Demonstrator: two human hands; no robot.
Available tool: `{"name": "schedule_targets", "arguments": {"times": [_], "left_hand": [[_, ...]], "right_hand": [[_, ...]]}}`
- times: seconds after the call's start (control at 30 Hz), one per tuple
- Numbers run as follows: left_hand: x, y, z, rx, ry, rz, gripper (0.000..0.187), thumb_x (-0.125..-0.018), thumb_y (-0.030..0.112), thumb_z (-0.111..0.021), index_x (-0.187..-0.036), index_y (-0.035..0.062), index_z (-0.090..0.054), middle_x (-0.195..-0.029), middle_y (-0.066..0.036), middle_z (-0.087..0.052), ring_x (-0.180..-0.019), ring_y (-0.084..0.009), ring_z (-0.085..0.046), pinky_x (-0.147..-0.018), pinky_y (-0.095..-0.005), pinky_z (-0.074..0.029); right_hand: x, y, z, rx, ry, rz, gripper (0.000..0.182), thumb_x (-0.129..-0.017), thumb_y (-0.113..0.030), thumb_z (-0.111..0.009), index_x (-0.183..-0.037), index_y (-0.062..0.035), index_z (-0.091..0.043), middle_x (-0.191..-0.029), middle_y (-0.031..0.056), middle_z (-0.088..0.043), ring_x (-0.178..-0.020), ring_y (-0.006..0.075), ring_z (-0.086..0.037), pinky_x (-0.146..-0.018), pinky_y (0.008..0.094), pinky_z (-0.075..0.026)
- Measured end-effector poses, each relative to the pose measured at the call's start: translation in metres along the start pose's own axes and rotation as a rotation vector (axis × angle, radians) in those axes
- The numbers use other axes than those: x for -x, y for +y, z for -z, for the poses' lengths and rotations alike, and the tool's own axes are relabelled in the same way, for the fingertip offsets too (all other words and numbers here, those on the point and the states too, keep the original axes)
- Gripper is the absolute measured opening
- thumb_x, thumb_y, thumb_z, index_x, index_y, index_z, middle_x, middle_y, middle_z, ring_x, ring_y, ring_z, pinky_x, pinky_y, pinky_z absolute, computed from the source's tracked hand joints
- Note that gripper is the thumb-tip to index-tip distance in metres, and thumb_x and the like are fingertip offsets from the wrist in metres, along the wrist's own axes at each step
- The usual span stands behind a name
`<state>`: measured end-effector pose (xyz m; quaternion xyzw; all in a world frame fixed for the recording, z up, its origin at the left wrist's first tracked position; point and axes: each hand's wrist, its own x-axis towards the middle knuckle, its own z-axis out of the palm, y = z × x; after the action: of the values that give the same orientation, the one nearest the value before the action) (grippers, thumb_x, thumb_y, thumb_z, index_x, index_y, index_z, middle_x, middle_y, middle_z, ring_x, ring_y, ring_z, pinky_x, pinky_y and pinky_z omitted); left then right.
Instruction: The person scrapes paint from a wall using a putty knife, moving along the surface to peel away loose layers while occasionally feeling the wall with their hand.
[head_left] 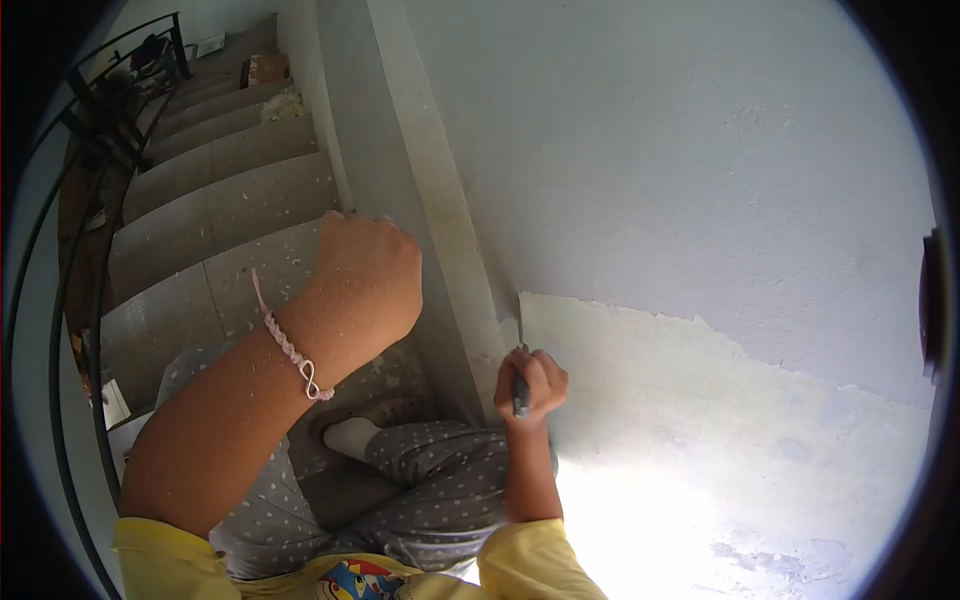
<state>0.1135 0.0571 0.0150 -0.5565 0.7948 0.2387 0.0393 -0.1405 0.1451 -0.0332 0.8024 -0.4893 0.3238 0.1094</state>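
By the wall, the right hand grips a scraper, blade at the paint's edge; too steep a push could gouge the wall. Left of it, the left hand curls; whether around anything I cannot tell.

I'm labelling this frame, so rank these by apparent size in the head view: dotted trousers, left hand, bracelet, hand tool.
1. Dotted trousers
2. Left hand
3. Bracelet and hand tool: too alike to rank; the right hand partly hides the tool.
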Motion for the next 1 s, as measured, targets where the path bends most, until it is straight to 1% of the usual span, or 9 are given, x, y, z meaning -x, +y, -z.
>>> {"name": "schedule_targets", "arguments": {"times": [0.43,0.5,0.53,0.7,0.77,0.83,0.9,0.97,1.0], "left_hand": [[-0.01,0.013,0.0,-0.022,0.052,-0.015,0.026,-0.095,0.025,-0.059,-0.1,0.0031,-0.071,-0.098,-0.014,-0.069,-0.095,-0.0307,-0.069,-0.086,-0.0486,-0.049],[-0.008,0.016,-0.003,-0.028,0.038,-0.033,0.026,-0.095,0.025,-0.059,-0.1,0.0033,-0.071,-0.098,-0.014,-0.069,-0.095,-0.0307,-0.069,-0.086,-0.0483,-0.049],[-0.009,0.017,-0.004,-0.024,0.027,-0.029,0.025,-0.094,0.025,-0.059,-0.099,0.0032,-0.071,-0.098,-0.014,-0.069,-0.094,-0.0308,-0.069,-0.086,-0.0481,-0.049],[-0.013,0.018,-0.002,-0.017,0.095,-0.015,0.024,-0.093,0.024,-0.06,-0.096,0.0029,-0.072,-0.097,-0.014,-0.07,-0.093,-0.031,-0.07,-0.086,-0.048,-0.049],[-0.012,0.022,-0.001,-0.002,0.057,-0.029,0.024,-0.092,0.023,-0.06,-0.095,0.003,-0.072,-0.098,-0.014,-0.07,-0.092,-0.0319,-0.07,-0.086,-0.048,-0.049],[-0.012,0.024,-0.006,0.004,0.064,-0.036,0.023,-0.091,0.023,-0.06,-0.094,0.0033,-0.072,-0.098,-0.015,-0.07,-0.091,-0.0322,-0.07,-0.086,-0.0479,-0.049],[-0.015,0.021,-0.002,0.007,0.097,-0.002,0.023,-0.091,0.022,-0.06,-0.093,0.0036,-0.073,-0.098,-0.015,-0.07,-0.091,-0.0324,-0.07,-0.086,-0.0479,-0.049],[-0.014,0.023,-0.001,-0.029,0.098,0.005,0.023,-0.091,0.022,-0.06,-0.094,0.0041,-0.073,-0.099,-0.015,-0.071,-0.092,-0.0319,-0.07,-0.086,-0.0477,-0.049],[-0.014,0.022,-0.002,-0.03,0.084,0.01,0.023,-0.091,0.022,-0.06,-0.094,0.0041,-0.073,-0.099,-0.015,-0.071,-0.092,-0.0319,-0.07,-0.086,-0.0477,-0.049]], "right_hand": [[-0.009,-0.006,0.012,-0.003,0.069,0.019,0.02,-0.06,0.006,-0.065,-0.077,-0.0036,-0.062,-0.057,0.0066,-0.047,-0.043,0.0248,-0.048,-0.041,0.034,-0.037],[0.008,0.007,0.01,-0.022,-0.031,-0.047,0.022,-0.06,0.006,-0.066,-0.079,-0.0035,-0.063,-0.057,0.0069,-0.047,-0.043,0.0252,-0.048,-0.041,0.0339,-0.037],[0.012,0.008,0.008,-0.073,-0.036,-0.034,0.019,-0.063,0.01,-0.066,-0.075,-0.0051,-0.063,-0.06,0.0094,-0.053,-0.045,0.0268,-0.051,-0.046,0.0339,-0.04],[0.004,0.0,0.015,0.002,0.009,-0.068,0.019,-0.065,0.009,-0.066,-0.075,-0.0056,-0.063,-0.061,0.0101,-0.054,-0.048,0.0276,-0.054,-0.048,0.034,-0.042],[0.013,0.004,0.011,0.046,0.019,-0.096,0.018,-0.065,0.009,-0.066,-0.075,-0.006,-0.063,-0.062,0.0101,-0.055,-0.05,0.0279,-0.056,-0.049,0.0338,-0.043],[0.008,0.013,-0.01,-0.21,-0.109,-0.201,0.019,-0.062,0.007,-0.065,-0.077,-0.004,-0.063,-0.061,0.0093,-0.053,-0.046,0.0279,-0.053,-0.043,0.0343,-0.041],[0.004,-0.001,0.005,-0.138,-0.15,-0.144,0.017,-0.063,0.007,-0.065,-0.077,-0.0045,-0.062,-0.063,0.0102,-0.058,-0.049,0.0292,-0.057,-0.045,0.0355,-0.043],[-0.002,-0.019,0.016,-0.039,0.011,-0.116,0.015,-0.064,0.005,-0.066,-0.075,-0.0054,-0.061,-0.066,0.0102,-0.059,-0.053,0.0297,-0.059,-0.047,0.0369,-0.045],[-0.006,-0.015,0.012,0.031,-0.004,-0.1,0.015,-0.063,0.004,-0.067,-0.073,-0.0059,-0.06,-0.066,0.0091,-0.058,-0.053,0.0291,-0.058,-0.048,0.0376,-0.045]]}}
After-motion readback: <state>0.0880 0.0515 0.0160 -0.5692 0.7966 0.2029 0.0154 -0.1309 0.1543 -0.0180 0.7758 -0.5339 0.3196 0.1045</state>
